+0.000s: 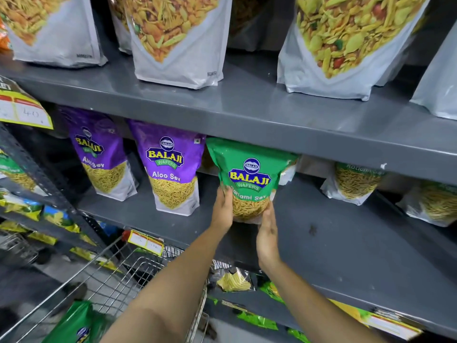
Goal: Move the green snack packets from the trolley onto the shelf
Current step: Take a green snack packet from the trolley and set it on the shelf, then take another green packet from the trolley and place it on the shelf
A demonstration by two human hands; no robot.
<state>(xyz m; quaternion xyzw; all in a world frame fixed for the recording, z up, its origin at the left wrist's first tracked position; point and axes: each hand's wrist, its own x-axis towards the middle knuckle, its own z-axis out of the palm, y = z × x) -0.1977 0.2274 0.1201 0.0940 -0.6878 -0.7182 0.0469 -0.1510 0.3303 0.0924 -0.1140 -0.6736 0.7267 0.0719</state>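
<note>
Bare grey shelf [321, 233] lies open to the right of the green packet [249, 179], as far as two packets [353, 181] set deep at the back right. On the left, a purple packet [173, 169] stands just beside it, and the upper shelf's edge [247, 125] hangs low over the packet tops. The gap behind appears dark and hard to judge.

Two purple Aloo Sev packets [170, 169] upright mid-level; white namkeen pouches [180, 38] above; yellow price tag [23, 110] left
</note>
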